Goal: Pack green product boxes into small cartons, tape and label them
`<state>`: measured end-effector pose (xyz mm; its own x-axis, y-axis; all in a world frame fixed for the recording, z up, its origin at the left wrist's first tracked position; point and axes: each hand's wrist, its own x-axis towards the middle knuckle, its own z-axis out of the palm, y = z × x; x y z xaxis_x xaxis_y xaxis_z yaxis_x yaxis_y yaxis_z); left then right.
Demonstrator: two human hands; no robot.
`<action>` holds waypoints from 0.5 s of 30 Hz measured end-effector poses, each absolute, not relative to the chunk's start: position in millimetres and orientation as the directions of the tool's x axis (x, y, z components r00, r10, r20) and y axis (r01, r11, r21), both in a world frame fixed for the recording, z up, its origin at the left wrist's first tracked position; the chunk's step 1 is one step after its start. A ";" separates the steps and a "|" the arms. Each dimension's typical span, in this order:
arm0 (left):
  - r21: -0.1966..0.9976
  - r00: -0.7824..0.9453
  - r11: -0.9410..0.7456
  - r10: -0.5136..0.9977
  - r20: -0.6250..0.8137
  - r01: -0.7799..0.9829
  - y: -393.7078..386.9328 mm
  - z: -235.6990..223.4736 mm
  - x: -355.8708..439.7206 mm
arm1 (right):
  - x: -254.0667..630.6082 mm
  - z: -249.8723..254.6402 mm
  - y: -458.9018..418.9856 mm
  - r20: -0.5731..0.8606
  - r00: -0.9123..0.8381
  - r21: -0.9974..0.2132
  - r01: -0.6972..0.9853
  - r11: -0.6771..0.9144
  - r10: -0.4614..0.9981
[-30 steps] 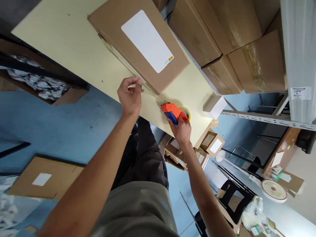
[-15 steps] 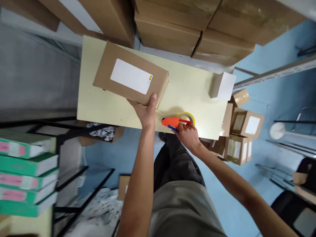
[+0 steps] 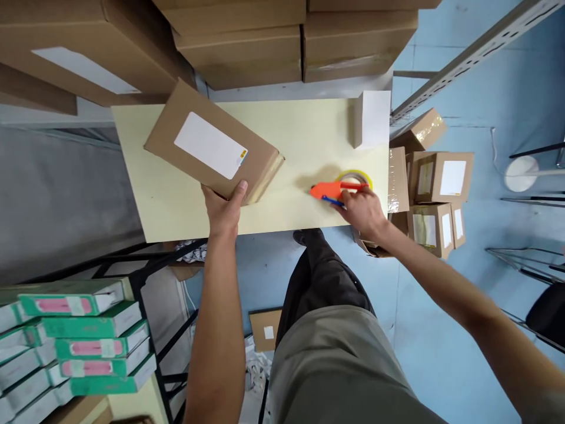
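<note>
A brown cardboard box (image 3: 176, 159) with a white label is over the left half of a pale yellow table (image 3: 309, 129). My left hand (image 3: 224, 212) grips its near edge, thumb on the top face and the fingers hidden underneath. A strip of tape runs along the box's right end. My right hand (image 3: 364, 212) is wrapped round an orange tape dispenser (image 3: 326, 189) with a blue part and a yellow-edged roll. It is over the right part of the table, apart from the box. A small white box (image 3: 373, 119) stands at the table's far right corner.
Large cartons (image 3: 247, 56) line the table's far side. Several labelled parcels (image 3: 445, 179) are stacked on the floor at right, by a metal upright (image 3: 468, 53). Green-and-white boxes (image 3: 97, 347) pile up on a black-framed rack at lower left.
The view has shifted and turned. The box has tipped in my left hand, so its taped right end shows more. My right hand, still on the dispenser, is farther from the box.
</note>
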<state>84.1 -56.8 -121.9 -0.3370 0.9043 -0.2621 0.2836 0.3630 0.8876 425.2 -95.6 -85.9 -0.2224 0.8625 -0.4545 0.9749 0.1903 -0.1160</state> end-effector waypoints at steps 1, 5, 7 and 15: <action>0.885 -0.336 0.366 0.904 -0.265 0.287 -56.3 -121.2 84.4 | 426.2 -89.2 -80.3 -0.411 -0.232 -0.118 0.973 0.201 0.882; 0.884 -0.321 0.373 0.905 -0.278 0.284 -55.2 -119.5 83.7 | 402.1 -108.8 -9.6 -0.265 -0.326 -0.176 0.942 0.287 0.907; 0.892 -0.325 0.368 0.904 -0.278 0.262 -55.0 -120.1 83.0 | 390.5 -118.0 19.9 -0.202 -0.380 -0.211 0.917 0.338 0.903; 0.907 -0.186 0.386 0.916 -0.355 0.167 -57.6 -107.3 42.0 | 391.3 -112.2 22.5 -0.312 -0.525 -0.246 0.850 0.466 0.792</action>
<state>42.0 -57.6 -107.3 -0.1865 0.9160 -0.3552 0.1670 0.3858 0.9073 391.3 22.5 -112.2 -0.5249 0.7918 -0.3123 0.8497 0.4661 -0.2465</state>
